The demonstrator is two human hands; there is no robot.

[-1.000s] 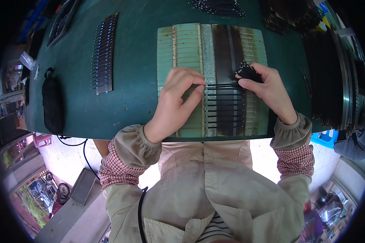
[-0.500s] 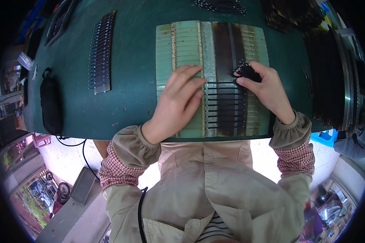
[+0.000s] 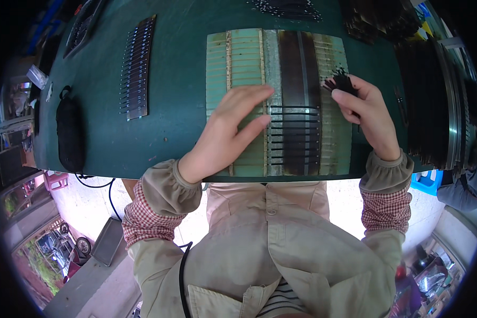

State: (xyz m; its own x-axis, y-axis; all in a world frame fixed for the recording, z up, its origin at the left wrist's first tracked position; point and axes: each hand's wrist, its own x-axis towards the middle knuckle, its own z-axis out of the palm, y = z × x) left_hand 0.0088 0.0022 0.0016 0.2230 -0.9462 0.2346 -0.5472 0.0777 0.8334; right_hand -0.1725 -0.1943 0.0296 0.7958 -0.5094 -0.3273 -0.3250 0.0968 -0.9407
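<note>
The strips (image 3: 294,127) lie in a row between the two hands, their long axis running sideways from the left hand's side to the right's. The left hand (image 3: 225,127) is nearer: its thumb is right by their left ends, though whether it touches cannot be told. That hand holds nothing visible, thumb and forefinger parted, and it hides part of the ribbed side of the board (image 3: 217,50) beneath it. The right hand (image 3: 367,108) pinches a bundle (image 3: 343,84) between thumb and fingers, beyond the row's right ends and apart from them; the bundle's loose tips fan away from the wearer. The hands are apart from each other.

A dark sheet (image 3: 291,58) runs along the board under the row and on past both hands. Well left of the left hand lie a card (image 3: 138,74) and a pouch (image 3: 70,130); a pile (image 3: 291,9) lies beyond both hands, and a dark stack (image 3: 429,100) stands right of the right hand.
</note>
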